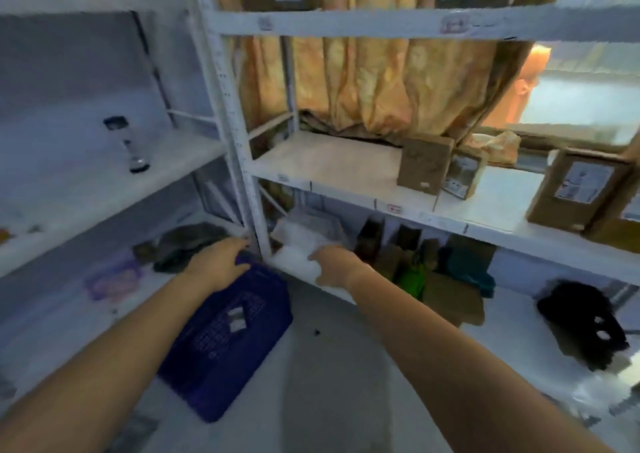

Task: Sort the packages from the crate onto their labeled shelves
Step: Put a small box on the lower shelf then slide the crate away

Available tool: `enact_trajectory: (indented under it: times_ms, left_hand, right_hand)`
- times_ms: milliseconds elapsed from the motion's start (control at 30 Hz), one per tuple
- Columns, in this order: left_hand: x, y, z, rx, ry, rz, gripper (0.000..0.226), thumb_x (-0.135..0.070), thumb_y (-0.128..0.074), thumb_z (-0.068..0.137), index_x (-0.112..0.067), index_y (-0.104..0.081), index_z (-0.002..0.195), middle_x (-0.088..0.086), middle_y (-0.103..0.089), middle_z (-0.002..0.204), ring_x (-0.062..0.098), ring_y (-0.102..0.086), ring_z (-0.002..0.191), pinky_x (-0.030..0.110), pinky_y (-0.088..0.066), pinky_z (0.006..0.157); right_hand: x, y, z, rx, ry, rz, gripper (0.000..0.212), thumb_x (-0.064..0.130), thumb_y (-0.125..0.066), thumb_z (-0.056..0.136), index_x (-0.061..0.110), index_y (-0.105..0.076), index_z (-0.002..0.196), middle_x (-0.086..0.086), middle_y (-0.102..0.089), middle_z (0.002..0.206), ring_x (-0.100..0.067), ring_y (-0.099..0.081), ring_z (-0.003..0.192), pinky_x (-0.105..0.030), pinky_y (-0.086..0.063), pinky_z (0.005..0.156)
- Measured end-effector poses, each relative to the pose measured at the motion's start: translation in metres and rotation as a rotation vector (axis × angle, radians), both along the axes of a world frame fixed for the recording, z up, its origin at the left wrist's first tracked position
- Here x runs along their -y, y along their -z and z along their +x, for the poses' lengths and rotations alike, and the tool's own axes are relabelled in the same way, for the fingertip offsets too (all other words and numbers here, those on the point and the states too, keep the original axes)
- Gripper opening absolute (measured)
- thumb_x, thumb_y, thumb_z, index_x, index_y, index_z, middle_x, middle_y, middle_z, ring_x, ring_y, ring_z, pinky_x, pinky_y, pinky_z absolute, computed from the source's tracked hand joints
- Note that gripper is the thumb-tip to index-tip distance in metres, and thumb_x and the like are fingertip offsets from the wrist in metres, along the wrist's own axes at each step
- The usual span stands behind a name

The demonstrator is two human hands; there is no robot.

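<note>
Currently left hand [216, 265] grips crate [228, 331] rim, right hand [334, 267] holds white pkg [296, 256] at bottom shelf [512, 348] edge. Risk: released early, pkg prob slides off onto floor [329, 366].

On my feed the dark blue lattice-walled plastic crate [235, 331] looks hard and semi-matt. The white crinkly plastic-film package [298, 248] reads soft, translucent, w/ a dull sheen. White perforated metal shelf upright [239, 147]: painted, smooth, matt. The pale shelf board [332, 161] looks smooth; material I can't tell. The brown upright cardboard box [424, 165] is rough, matt. The bigger brown cardboard carton [550, 206] carries a white paper label [580, 182], flat finish. The orange-yellow pleated cloth curtain [381, 81] has a slight sheen. The grey floor [329, 383] looks matt, concrete-like. Pic's blurry, so no finer texture.
</note>
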State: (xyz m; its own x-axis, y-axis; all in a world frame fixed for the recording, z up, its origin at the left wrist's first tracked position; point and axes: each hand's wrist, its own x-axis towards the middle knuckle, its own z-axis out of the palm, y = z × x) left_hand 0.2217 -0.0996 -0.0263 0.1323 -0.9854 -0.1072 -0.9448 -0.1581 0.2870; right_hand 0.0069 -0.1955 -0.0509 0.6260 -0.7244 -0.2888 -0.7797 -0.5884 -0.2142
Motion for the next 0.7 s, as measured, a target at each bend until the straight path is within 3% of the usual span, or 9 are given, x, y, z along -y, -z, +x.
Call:
enact_trajectory:
  times_ms: [133, 333, 500, 600, 700]
  left_hand:
    - [-0.043, 0.015, 0.069, -0.057, -0.222, -0.018, 0.046, -0.024, -0.052, 0.094, -0.019, -0.041, 0.138, 0.008, -0.045, 0.141, 0.024, -0.046, 0.122, 0.029, -0.038, 0.099]
    - [-0.065, 0.07, 0.151, -0.094, -0.449, 0.105, 0.046, -0.025, -0.051, 0.094, -0.02, -0.04, 0.139, 0.006, -0.043, 0.142, 0.022, -0.043, 0.126, 0.029, -0.036, 0.1]
    - [-0.032, 0.114, 0.221, -0.106, -0.548, 0.225, 0.043, -0.024, -0.051, 0.093, -0.021, -0.045, 0.136, 0.0, -0.047, 0.137, 0.017, -0.045, 0.123, 0.024, -0.034, 0.1]
    - [0.006, 0.145, 0.258, -0.099, -0.579, 0.254, 0.044, -0.023, -0.048, 0.093, -0.025, -0.042, 0.137, 0.0, -0.045, 0.14, 0.016, -0.045, 0.124, 0.029, -0.037, 0.104]
    - [0.042, 0.183, 0.283, -0.115, -0.61, 0.277, 0.046, -0.023, -0.043, 0.096, -0.023, -0.035, 0.142, -0.001, -0.038, 0.144, 0.016, -0.04, 0.129, 0.029, -0.036, 0.105]
  right_hand:
    - [-0.009, 0.011, 0.1, 0.014, -0.198, 0.0, 0.045, 0.021, -0.057, 0.088, 0.013, -0.05, 0.132, -0.009, -0.051, 0.135, -0.029, -0.05, 0.12, -0.036, -0.044, 0.097]
    - [0.029, 0.056, 0.22, -0.066, -0.434, 0.013, 0.052, 0.029, -0.058, 0.089, 0.022, -0.045, 0.139, -0.002, -0.043, 0.143, -0.023, -0.044, 0.127, -0.035, -0.038, 0.105]
    - [0.093, 0.098, 0.295, -0.072, -0.485, 0.045, 0.047, 0.03, -0.052, 0.094, 0.02, -0.043, 0.139, -0.001, -0.041, 0.144, -0.021, -0.043, 0.127, -0.034, -0.037, 0.102]
    - [0.136, 0.125, 0.326, -0.084, -0.479, 0.061, 0.047, 0.029, -0.046, 0.098, 0.019, -0.036, 0.143, 0.0, -0.035, 0.149, -0.021, -0.036, 0.134, -0.033, -0.033, 0.108]
    - [0.177, 0.163, 0.359, -0.108, -0.478, 0.065, 0.046, 0.028, -0.049, 0.096, 0.021, -0.04, 0.14, 0.0, -0.04, 0.145, -0.021, -0.041, 0.129, -0.034, -0.036, 0.106]
